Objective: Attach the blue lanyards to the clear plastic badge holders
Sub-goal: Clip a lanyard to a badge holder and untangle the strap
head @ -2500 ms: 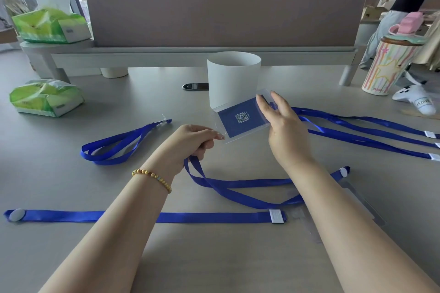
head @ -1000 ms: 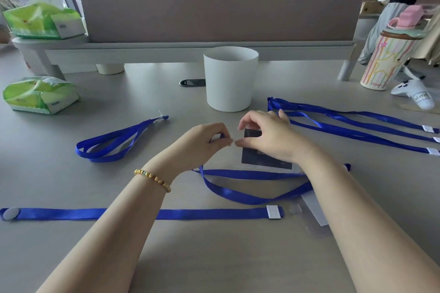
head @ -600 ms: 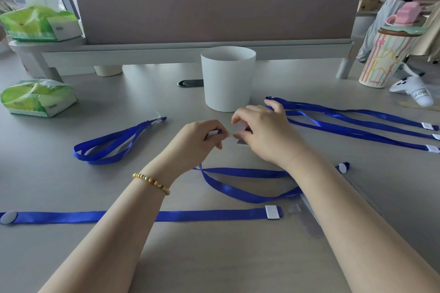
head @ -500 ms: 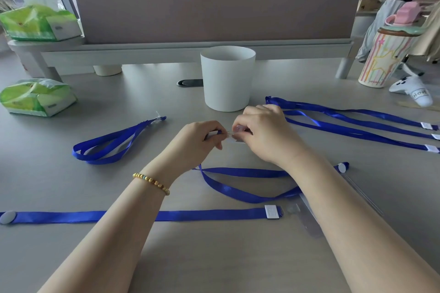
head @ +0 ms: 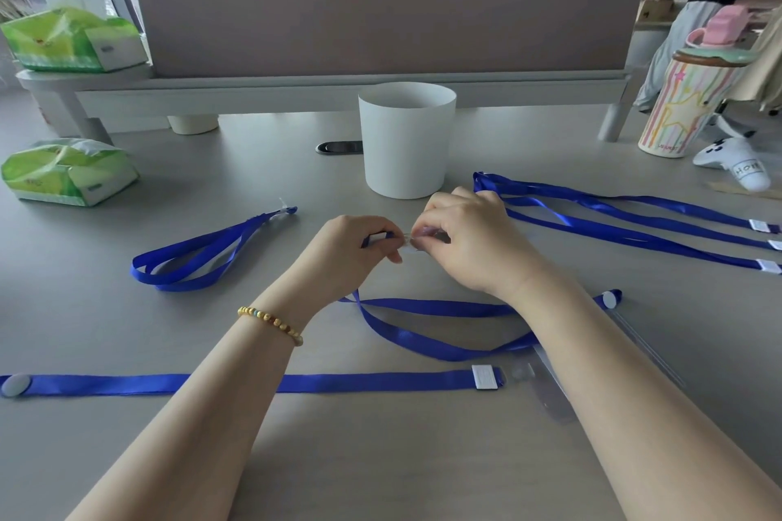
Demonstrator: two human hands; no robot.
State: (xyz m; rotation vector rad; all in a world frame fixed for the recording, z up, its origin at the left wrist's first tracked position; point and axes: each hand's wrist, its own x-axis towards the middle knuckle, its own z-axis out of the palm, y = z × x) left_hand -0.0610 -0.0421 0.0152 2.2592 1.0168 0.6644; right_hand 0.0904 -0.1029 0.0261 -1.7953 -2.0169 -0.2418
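My left hand (head: 351,252) pinches the clip end of a blue lanyard (head: 427,341) whose ribbon trails down to the table under my wrists. My right hand (head: 469,243) curls over the clear badge holder, pinching its top edge (head: 412,244) against that clip; the rest of the holder is hidden under my fingers. Another lanyard (head: 359,382) lies flat across the front, with a clear holder (head: 550,389) at its right end. A looped lanyard (head: 199,254) lies at the left, and several more (head: 626,220) stretch out at the right.
A white cup (head: 406,137) stands just beyond my hands. Two green tissue packs (head: 63,171) (head: 72,40) sit at the left, one on a raised shelf. A striped tumbler (head: 681,106) and white figure (head: 736,165) are at far right. A person stands behind there.
The badge holder came down from held-up in front of the cup to between my hands. My right hand turned over it and closed in on the lanyard clip held by my left.
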